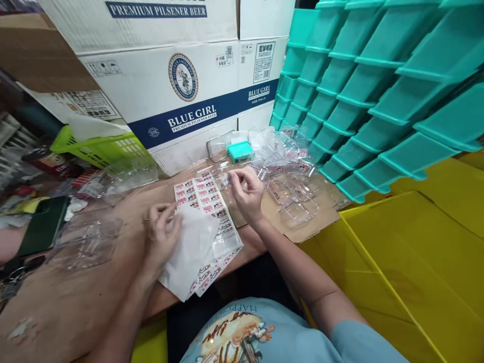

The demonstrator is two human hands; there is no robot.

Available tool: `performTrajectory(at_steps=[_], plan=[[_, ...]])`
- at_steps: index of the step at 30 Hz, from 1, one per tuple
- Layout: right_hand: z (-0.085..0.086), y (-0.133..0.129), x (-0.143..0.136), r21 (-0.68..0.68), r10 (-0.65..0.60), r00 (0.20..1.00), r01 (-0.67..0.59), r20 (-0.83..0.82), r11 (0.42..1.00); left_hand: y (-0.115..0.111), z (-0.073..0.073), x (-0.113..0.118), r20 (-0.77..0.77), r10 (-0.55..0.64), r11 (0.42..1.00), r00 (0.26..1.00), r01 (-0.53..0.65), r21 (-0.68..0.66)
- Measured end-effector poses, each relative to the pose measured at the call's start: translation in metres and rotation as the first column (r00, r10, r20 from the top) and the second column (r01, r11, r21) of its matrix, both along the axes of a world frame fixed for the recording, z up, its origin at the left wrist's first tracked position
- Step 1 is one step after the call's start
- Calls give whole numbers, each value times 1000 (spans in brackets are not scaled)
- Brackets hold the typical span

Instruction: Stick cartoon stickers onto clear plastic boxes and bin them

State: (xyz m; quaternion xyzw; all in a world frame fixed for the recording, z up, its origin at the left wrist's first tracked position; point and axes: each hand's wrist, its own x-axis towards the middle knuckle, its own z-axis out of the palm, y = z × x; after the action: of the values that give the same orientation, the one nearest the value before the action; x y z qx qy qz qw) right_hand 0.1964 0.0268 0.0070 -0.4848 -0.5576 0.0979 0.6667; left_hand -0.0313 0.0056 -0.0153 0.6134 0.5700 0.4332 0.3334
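Sheets of printed stickers [209,194] lie at the table's front edge, with rows of small red and black cartoon prints. A blank white backing sheet [189,247] covers part of them. My left hand [163,232] is at the left edge of this paper, fingers curled and smeared by motion; whether it grips anything is unclear. Over the far right side of the sheets, my right hand [246,194] is closed in a pinch. Something small and pale shows at its fingertips, too blurred to name. Just beyond it sits a small turquoise box [240,150] among clear plastic cases.
Clear plastic cases [298,201] pile up on the right side of the cardboard-covered table. Tall stacks of turquoise bins [351,96] rise behind them. White beer cartons [151,75] wall the back. A green basket [94,148] and a dark phone [45,224] are at left.
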Motion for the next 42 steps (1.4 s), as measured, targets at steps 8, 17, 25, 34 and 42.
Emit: performTrajectory(at_steps=[8,17,25,34,42], plan=[[-18,-45,-23,157,126,791,-269,598,950,-28,33,49,854,-148,747,499,623,-234],[6,-41,-42,-29,277,952,-276,128,961,-37,12,46,580,-197,960,790,276,-50],[-1,-54,-33,-201,476,605,-728,-639,655,-33,8,18,-153,129,823,980,-20,567],[-7,-80,-69,-219,242,445,-759,-862,614,-30,-5,9,-452,172,645,875,246,723],[-13,-64,-17,-356,281,776,-537,-565,765,-42,-6,-23,-594,39,835,804,301,461]])
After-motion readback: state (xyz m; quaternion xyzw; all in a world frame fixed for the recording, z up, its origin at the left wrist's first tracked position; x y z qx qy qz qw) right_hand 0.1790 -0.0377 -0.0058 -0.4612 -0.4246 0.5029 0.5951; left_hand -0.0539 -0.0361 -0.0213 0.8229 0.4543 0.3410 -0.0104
